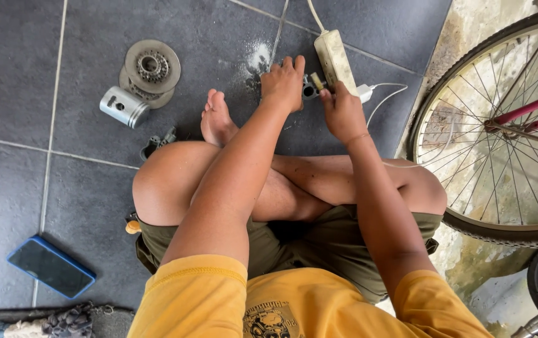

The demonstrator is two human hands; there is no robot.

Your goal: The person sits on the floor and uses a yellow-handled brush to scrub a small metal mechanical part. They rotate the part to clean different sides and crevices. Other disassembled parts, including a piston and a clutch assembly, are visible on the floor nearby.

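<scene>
Small dark metal part [309, 89] is sitting on the grey tile floor [81, 206] beyond my foot; my left hand [283, 81] is pressing it, fingers curled, while my right hand [341, 112] is gripping a small brush [316, 81] (bristles barely visible); farther off, a white power strip [336, 59] is lying.

Piston [124, 106] lies left of the foot [216, 119]; power strip [335, 60] right.

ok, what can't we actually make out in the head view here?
- Small dark metal part between the left hand and right hand: mostly hidden by the fingers, kind unclear.
- Bicycle wheel: cut off by the right edge.
- Dark item by the knee: partly hidden by the leg.
- Power strip: cord runs off the top edge.
</scene>
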